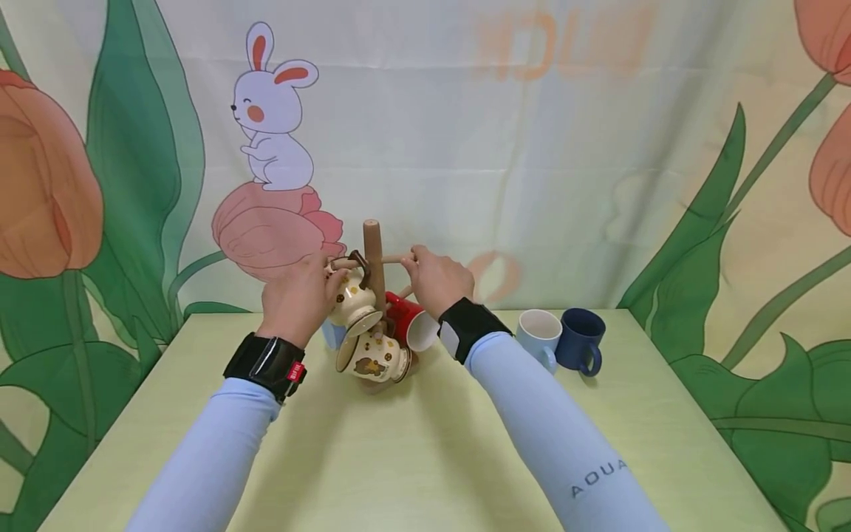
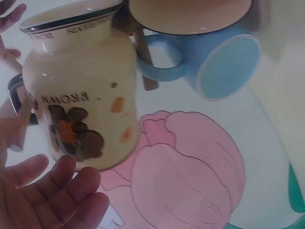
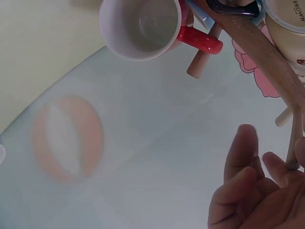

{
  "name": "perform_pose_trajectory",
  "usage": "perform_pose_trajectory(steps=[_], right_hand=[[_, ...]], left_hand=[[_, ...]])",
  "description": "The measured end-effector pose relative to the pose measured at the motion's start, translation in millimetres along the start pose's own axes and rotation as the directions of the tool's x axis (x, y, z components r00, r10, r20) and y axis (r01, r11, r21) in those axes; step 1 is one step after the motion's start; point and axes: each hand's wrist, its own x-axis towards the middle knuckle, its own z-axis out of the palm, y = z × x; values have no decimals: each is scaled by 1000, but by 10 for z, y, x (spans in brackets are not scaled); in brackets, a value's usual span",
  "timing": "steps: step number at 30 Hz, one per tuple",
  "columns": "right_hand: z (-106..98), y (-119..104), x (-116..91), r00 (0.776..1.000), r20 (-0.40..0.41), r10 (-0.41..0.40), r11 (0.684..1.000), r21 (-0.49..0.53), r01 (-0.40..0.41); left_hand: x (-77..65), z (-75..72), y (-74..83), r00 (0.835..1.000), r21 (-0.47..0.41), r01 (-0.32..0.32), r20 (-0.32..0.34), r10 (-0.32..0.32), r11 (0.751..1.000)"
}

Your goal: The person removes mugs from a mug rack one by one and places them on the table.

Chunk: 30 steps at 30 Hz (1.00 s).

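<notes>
A wooden mug tree [image 1: 372, 247] stands toward the back of the table, with mugs on its pegs. My left hand [image 1: 298, 295] pinches the end of its upper left peg [image 2: 18, 138]; the other fingers are bent loosely below the cream mug [image 2: 83, 95], whose dark handle is round this peg. My right hand [image 1: 442, 281] pinches the tip of the upper right peg [image 3: 295, 138] between thumb and finger, and no mug is on that peg. Lower hang a red mug [image 1: 402, 318] with a white inside, a second cream mug [image 1: 375, 358] and a light blue mug [image 2: 224, 62].
A pale blue mug [image 1: 540, 332] with a white inside and a navy mug [image 1: 581, 340] stand side by side at the table's back right. The pale table [image 1: 399, 473] ends at a printed curtain [image 1: 565, 185] with a rabbit and tulips.
</notes>
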Motion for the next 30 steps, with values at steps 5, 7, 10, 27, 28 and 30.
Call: perform_pose_trajectory(steps=[5,7,10,27,28,30], right_hand=[[-13,164,-61,997,39,73,997,-42,-71],[-2,237,-116,995,62,83,995,-58,-80],[41,334,-218,994,89,71,995,-72,-65],[428,496,-888,991,121,52,992,-125,-37],[464,503,-918,991,121,52,991,-126,-36],[543,522,-972,991,125,56,991,-130,-40]], left_hand=[[-45,10,-87,995,-23,85,59,-83,996],[-65,15,-128,993,-22,103,67,-101,994],[-96,25,-184,991,-25,118,71,-116,993],[-246,244,-397,934,-86,275,259,-246,958],[-246,262,-400,927,-93,281,283,-245,955],[-246,294,-401,915,-115,291,323,-241,950]])
